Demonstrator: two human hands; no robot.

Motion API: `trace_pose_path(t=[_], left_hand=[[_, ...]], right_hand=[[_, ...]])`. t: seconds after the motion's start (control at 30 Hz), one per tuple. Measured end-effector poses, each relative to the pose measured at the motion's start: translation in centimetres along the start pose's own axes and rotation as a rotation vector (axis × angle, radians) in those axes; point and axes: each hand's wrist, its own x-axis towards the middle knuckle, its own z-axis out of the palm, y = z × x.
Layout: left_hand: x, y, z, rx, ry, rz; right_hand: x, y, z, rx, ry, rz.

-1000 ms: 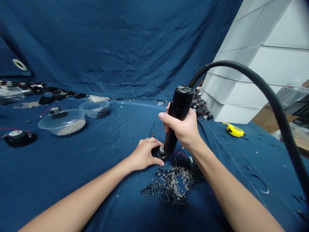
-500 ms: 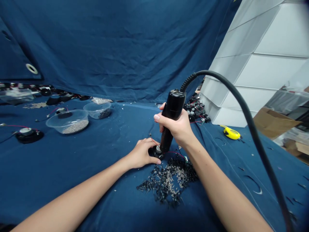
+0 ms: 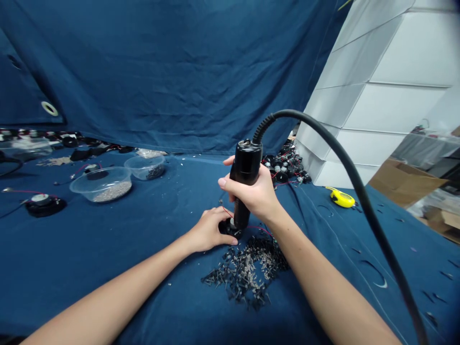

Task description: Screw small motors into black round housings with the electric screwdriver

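Note:
My right hand [image 3: 253, 191] is wrapped round a black corded electric screwdriver [image 3: 246, 165], held nearly upright. Its lower end meets a small round black part with a silver motor and red wires [image 3: 230, 229]; the tip itself is hidden. Around the left side of that part curl the thumb and fingers of my left hand [image 3: 212, 230], pressing it to the cloth. Close in front lies a loose pile of black and silver screws [image 3: 247, 268].
Two clear plastic bowls of small metal pieces [image 3: 102, 184] [image 3: 145, 167] stand to the left, near another wired motor part [image 3: 41, 203]. More such parts are heaped at the back [image 3: 285, 165]. White boxes [image 3: 381, 110] rise at right, beside a yellow tape measure [image 3: 341, 198].
The screwdriver's top has swung left, so the tool stands more upright, and my right hand has shifted left with it. My left hand stays on the motor part.

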Motion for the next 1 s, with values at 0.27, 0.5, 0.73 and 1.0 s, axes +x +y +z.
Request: trace_pose_path(t=[0.27,0.5,0.73,1.0], left_hand=[[-0.2,-0.2,0.1,0.009,0.010,0.011],[-0.2,0.0,-0.2,0.003,-0.006,0.023],[-0.1,-0.1,-0.2,-0.002,-0.005,0.030],[0.0,-0.6,-0.2,-0.027,-0.008,0.046]], right_hand=[[0.6,1.1,-0.8,0.068,0.044,-0.011],[0.8,1.6,-1.2,0.112,0.092,-0.030],[0.9,1.6,-1.5,0.105,0.096,-0.047],[1.0,1.6,-1.7,0.149,0.043,-0.076]])
